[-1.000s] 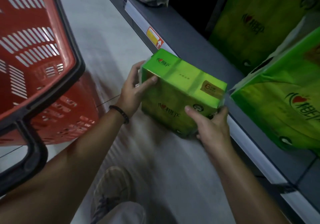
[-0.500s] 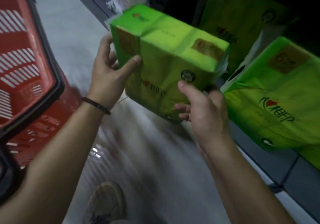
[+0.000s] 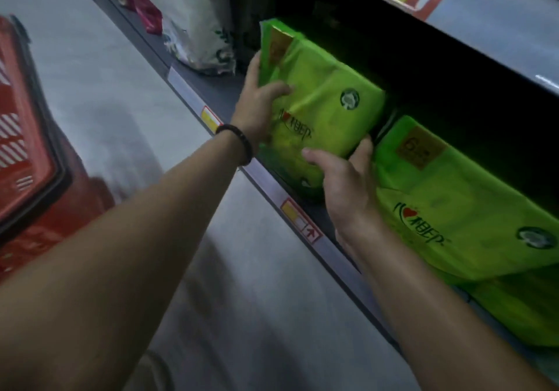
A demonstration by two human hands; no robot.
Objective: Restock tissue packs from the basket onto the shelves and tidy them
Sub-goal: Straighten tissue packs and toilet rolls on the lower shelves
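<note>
Head view: two hands [image 3: 260, 100] [image 3: 344, 185] hold one green pack [image 3: 320, 112] beside another [image 3: 459, 209].

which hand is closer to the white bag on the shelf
Left. The left hand grips the near end of the green tissue pack, just below the white bag. The right hand holds the pack's far corner, farther away.

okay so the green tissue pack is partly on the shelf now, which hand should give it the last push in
Probably the right hand: it cups the near lower corner of the green tissue pack, behind it along the push direction. The left hand grips the far side edge, better for steering beside the white pack.
</note>
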